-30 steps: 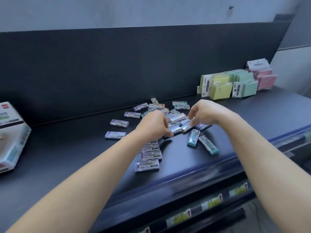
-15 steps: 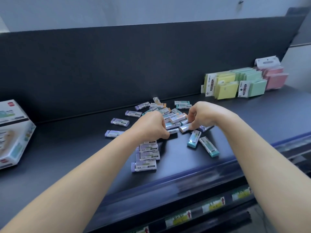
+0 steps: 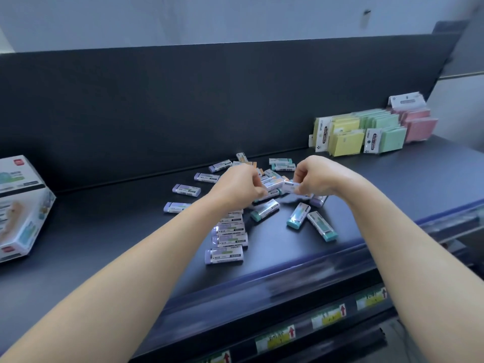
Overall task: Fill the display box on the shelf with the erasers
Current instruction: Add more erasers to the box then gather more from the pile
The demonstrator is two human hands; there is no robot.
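Observation:
Several wrapped erasers lie scattered on the black shelf [image 3: 104, 231], purple, teal and orange ones. A neat row of purple erasers [image 3: 227, 237] lies in front of my left arm. My left hand [image 3: 235, 187] has its fingers curled round an eraser [image 3: 272, 183] above the pile. My right hand [image 3: 317, 176] pinches another white-wrapped eraser [image 3: 289, 186] just beside it. The two hands almost meet. The display box [image 3: 21, 205], white with printed sides, stands at the far left of the shelf; its inside is hidden.
Packs of sticky notes [image 3: 366, 132], yellow, green and pink, lean against the dark back wall at the right. Three teal erasers [image 3: 296, 218] lie near the shelf's front edge. Price labels [image 3: 327, 315] run along the rail below.
Both hands have lifted from the pile and come together, each now holding an eraser. One teal eraser now lies apart near the front.

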